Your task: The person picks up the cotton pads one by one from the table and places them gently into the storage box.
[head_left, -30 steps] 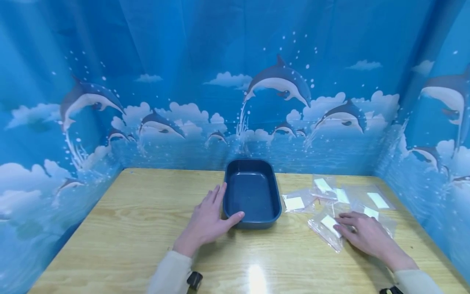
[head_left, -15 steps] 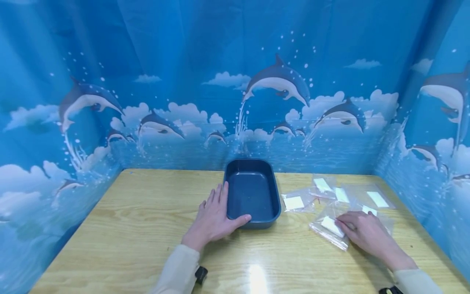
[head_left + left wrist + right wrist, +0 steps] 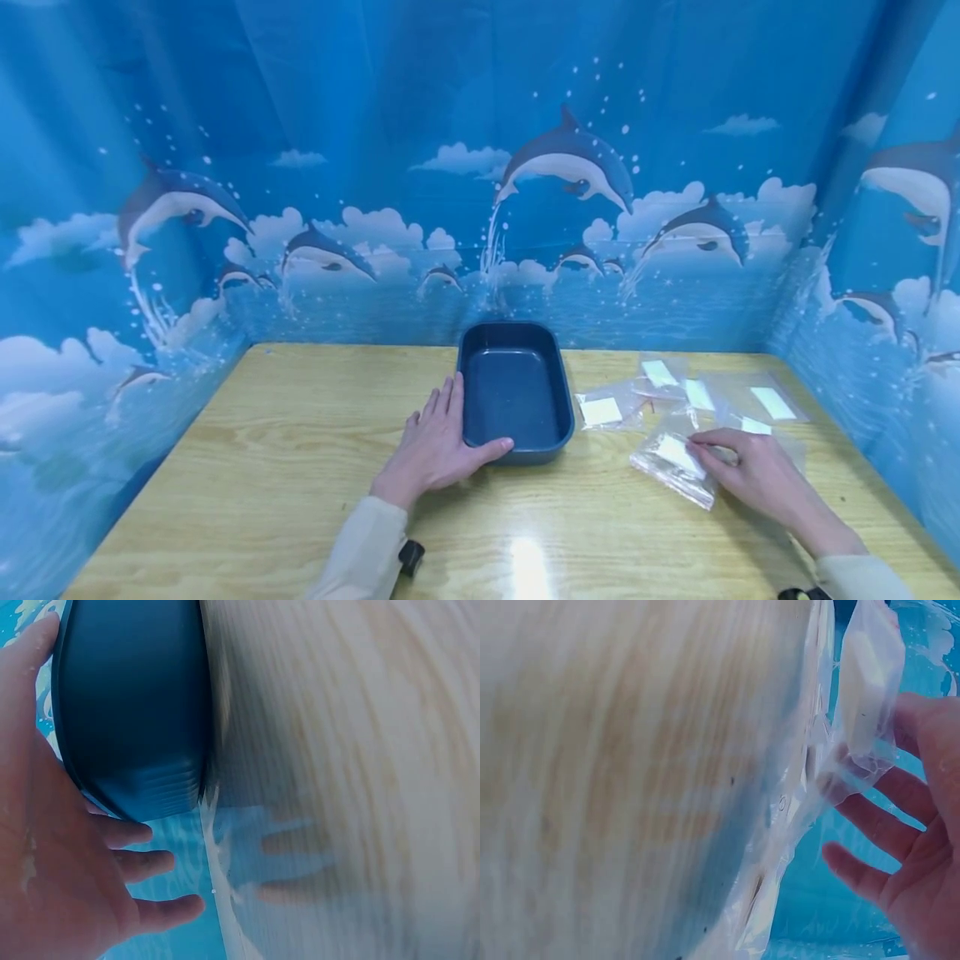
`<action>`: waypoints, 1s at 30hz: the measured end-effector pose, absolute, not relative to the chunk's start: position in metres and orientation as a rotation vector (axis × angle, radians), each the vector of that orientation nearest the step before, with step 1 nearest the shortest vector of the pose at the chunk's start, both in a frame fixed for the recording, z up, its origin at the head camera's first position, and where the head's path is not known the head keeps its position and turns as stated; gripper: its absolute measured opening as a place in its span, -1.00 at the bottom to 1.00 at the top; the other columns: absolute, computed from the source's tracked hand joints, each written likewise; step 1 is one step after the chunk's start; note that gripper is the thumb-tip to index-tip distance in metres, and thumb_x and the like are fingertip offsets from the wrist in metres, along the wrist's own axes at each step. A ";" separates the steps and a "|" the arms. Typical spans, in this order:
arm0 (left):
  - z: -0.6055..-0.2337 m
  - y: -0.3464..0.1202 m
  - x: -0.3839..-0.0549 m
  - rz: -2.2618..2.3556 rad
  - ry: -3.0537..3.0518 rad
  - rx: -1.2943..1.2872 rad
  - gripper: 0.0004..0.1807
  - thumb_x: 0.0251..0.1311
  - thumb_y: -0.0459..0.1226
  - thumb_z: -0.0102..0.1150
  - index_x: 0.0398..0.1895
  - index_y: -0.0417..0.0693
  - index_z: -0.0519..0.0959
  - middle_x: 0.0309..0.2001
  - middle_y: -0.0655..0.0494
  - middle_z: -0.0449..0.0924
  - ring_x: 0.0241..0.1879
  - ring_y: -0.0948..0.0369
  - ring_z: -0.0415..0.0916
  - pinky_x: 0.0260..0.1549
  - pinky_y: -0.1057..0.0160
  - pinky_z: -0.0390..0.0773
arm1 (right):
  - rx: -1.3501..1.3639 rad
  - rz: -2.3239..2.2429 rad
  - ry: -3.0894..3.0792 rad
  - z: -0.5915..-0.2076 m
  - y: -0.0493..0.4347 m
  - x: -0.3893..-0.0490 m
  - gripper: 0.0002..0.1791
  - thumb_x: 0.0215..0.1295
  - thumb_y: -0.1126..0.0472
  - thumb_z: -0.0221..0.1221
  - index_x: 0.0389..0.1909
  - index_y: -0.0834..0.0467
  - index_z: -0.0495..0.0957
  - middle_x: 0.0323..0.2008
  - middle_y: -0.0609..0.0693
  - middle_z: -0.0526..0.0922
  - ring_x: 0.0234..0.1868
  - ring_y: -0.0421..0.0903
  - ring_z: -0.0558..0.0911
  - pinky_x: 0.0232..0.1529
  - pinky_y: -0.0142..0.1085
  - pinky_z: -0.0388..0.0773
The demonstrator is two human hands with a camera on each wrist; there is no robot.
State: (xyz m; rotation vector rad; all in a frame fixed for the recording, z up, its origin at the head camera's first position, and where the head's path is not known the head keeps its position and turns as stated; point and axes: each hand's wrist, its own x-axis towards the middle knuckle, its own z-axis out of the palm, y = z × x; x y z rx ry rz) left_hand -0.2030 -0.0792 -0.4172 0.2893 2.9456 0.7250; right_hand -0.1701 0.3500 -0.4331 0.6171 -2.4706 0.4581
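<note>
A dark blue rectangular tray [image 3: 517, 400] with rounded corners stands at the middle of the table. Against its left side and near corner rests my left hand [image 3: 435, 446], fingers straight and thumb lying over the rim. In the left wrist view the tray's outer wall [image 3: 139, 705] shows beside the spread fingers. To the right, my right hand [image 3: 757, 471] pinches a clear plastic bag [image 3: 675, 458] with a white label between thumb and fingers. The right wrist view shows that bag [image 3: 870, 682] raised off the table, its lower part hanging by the fingers.
Several more clear bags with white labels lie right of the tray, among them one bag [image 3: 600, 410] close to its side and another bag [image 3: 772, 402] at the far right. A wooden table [image 3: 300, 433] bears everything. A blue dolphin-print curtain [image 3: 420, 167] encloses the back and sides.
My right hand has taken hold of the nearest bag and lifted it slightly. My left hand has slid a little right, its thumb farther over the tray's near rim.
</note>
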 end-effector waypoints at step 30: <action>-0.419 -0.078 -0.205 0.824 2.890 0.244 0.40 0.00 0.53 0.17 0.69 0.13 -0.33 0.65 -0.04 0.04 0.57 -0.20 0.10 0.41 -0.49 0.15 | 0.694 0.625 -2.406 -0.400 0.289 -0.195 -0.74 0.10 0.39 0.42 -0.19 0.06 0.80 -0.23 -0.03 0.85 -0.25 -0.08 0.80 -0.14 -0.67 0.51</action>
